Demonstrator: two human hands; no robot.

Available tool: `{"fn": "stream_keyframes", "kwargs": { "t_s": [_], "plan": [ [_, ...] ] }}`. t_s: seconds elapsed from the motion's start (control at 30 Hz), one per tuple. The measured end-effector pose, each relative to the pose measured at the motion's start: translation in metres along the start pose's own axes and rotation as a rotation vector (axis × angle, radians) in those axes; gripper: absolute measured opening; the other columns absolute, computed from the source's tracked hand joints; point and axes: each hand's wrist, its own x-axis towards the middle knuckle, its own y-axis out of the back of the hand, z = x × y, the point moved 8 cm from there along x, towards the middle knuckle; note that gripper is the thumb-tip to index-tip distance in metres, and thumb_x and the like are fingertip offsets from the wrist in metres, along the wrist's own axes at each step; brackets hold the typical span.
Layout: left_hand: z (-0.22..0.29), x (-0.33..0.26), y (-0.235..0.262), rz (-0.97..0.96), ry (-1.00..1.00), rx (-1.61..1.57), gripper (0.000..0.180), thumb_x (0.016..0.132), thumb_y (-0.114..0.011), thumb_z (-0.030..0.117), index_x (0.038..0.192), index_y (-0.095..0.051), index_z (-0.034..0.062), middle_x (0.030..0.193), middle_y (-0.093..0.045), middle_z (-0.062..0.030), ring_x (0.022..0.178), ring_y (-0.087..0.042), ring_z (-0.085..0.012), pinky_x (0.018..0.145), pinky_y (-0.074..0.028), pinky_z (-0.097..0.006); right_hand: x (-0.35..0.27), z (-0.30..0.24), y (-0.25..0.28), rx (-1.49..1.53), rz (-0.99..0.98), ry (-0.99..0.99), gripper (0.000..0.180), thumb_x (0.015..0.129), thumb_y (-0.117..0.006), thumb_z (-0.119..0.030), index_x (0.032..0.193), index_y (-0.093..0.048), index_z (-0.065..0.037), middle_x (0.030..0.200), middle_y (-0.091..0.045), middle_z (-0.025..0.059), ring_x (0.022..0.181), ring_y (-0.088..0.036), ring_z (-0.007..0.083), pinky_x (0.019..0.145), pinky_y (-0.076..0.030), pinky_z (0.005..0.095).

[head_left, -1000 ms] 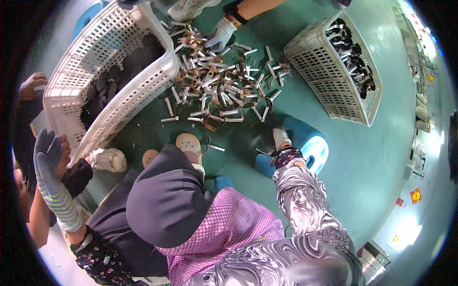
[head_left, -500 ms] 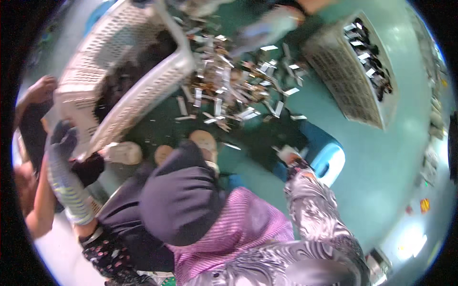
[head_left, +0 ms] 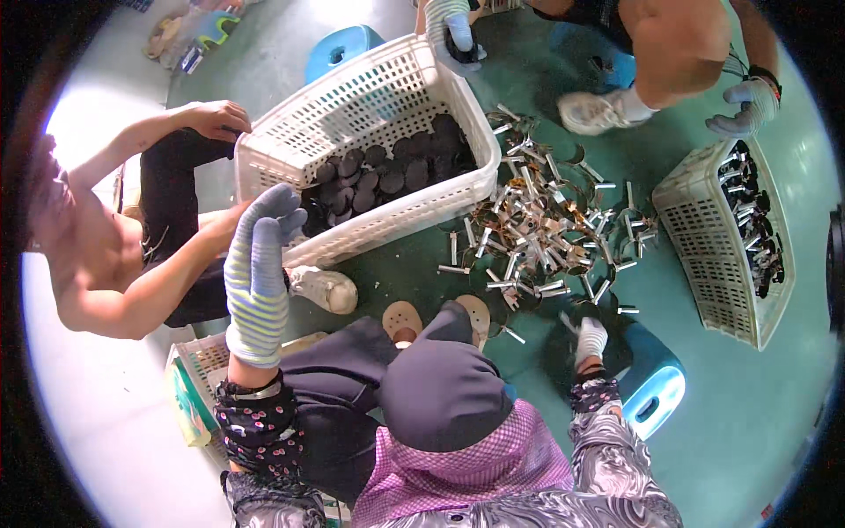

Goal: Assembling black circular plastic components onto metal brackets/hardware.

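My left hand (head_left: 257, 290), in a striped work glove with darkened fingertips, is raised beside the near left corner of a large white slatted crate (head_left: 387, 211). Its fingers stretch out, and I see nothing held in them. Inside that crate lie several black discs (head_left: 392, 176). Low by a blue plastic stool (head_left: 664, 374), over a dark patch, is my right hand (head_left: 591, 339) in a pale glove. Its fingers are small and partly lost against the dark, so their grip cannot be made out. Ahead lies a pile of thin metal pieces with silver tabs (head_left: 546, 229).
Another white crate (head_left: 704, 238), holding black discs with silver tabs, stands tilted at right. At left a person's bare arm (head_left: 132, 304) reaches to the large crate. Beyond it a co-worker's gloved hand (head_left: 451, 26) has a dark round thing; another gloved hand (head_left: 748, 106) hangs above the right crate.
The view has swung, so the crates and metal pile sit farther right and lower. My left hand shows farther right in the picture. A co-worker's gloved hand now shows above the right crate.
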Motion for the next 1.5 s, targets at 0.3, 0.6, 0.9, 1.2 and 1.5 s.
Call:
{"fn": "stream_keyframes", "kwargs": {
  "t_s": [0.3, 0.6, 0.9, 1.2, 1.5],
  "plan": [
    [0.033, -0.011, -0.046, -0.141, -0.117, 0.042, 0.030, 0.096, -0.043, 0.018, 0.119, -0.051, 0.0001, 0.107, -0.058, -0.0054, 0.099, -0.057, -0.0136, 0.087, -0.045, -0.027, -0.044, -0.261, 0.162, 0.547, 0.441, 0.663, 0.027, 0.081, -0.059, -0.009, 0.107, -0.058, -0.002, 0.113, -0.054, 0.0142, 0.099, -0.054, 0.0263, 0.086, -0.044, 0.0355],
    [0.049, 0.007, -0.041, -0.023, -0.150, -0.273, 0.025, 0.092, -0.049, 0.010, 0.115, -0.056, 0.0001, 0.102, -0.060, -0.0052, 0.089, -0.058, -0.0116, 0.080, -0.048, -0.024, -0.114, -0.348, 0.223, 0.415, 0.322, 1.009, 0.032, 0.076, -0.059, -0.001, 0.108, -0.057, -0.002, 0.115, -0.053, 0.0166, 0.106, -0.053, 0.0320, 0.092, -0.041, 0.0376],
    [-0.070, 0.098, -0.011, -0.113, -0.102, 0.153, 0.021, 0.088, -0.055, 0.018, 0.104, -0.063, 0.0067, 0.095, -0.064, -0.0080, 0.088, -0.058, -0.0186, 0.081, -0.045, -0.031, -0.130, -0.424, 0.246, 0.353, 0.119, 1.141, 0.033, 0.076, -0.058, -0.004, 0.110, -0.057, -0.002, 0.119, -0.050, 0.0195, 0.109, -0.051, 0.0348, 0.094, -0.040, 0.0393],
    [-0.250, 0.129, -0.049, -0.818, 0.391, 0.999, 0.032, 0.081, -0.052, 0.021, 0.108, -0.060, 0.0066, 0.106, -0.062, -0.0162, 0.101, -0.057, -0.0328, 0.087, -0.044, -0.038, -0.017, -0.328, 0.139, 0.110, -0.253, 0.604, 0.030, 0.079, -0.059, -0.014, 0.107, -0.059, -0.002, 0.115, -0.053, 0.0187, 0.104, -0.054, 0.0336, 0.088, -0.046, 0.0375],
    [-0.357, 0.138, 0.000, -0.953, 0.534, 1.302, 0.073, 0.079, -0.058, 0.027, 0.141, -0.022, 0.0149, 0.134, -0.042, -0.0177, 0.121, -0.043, -0.0331, 0.100, -0.037, -0.039, 0.039, -0.301, 0.055, -0.029, -0.362, 0.466, 0.031, 0.081, -0.056, -0.022, 0.108, -0.060, -0.007, 0.115, -0.056, 0.0173, 0.103, -0.055, 0.0344, 0.089, -0.043, 0.0404]
  ]
}}
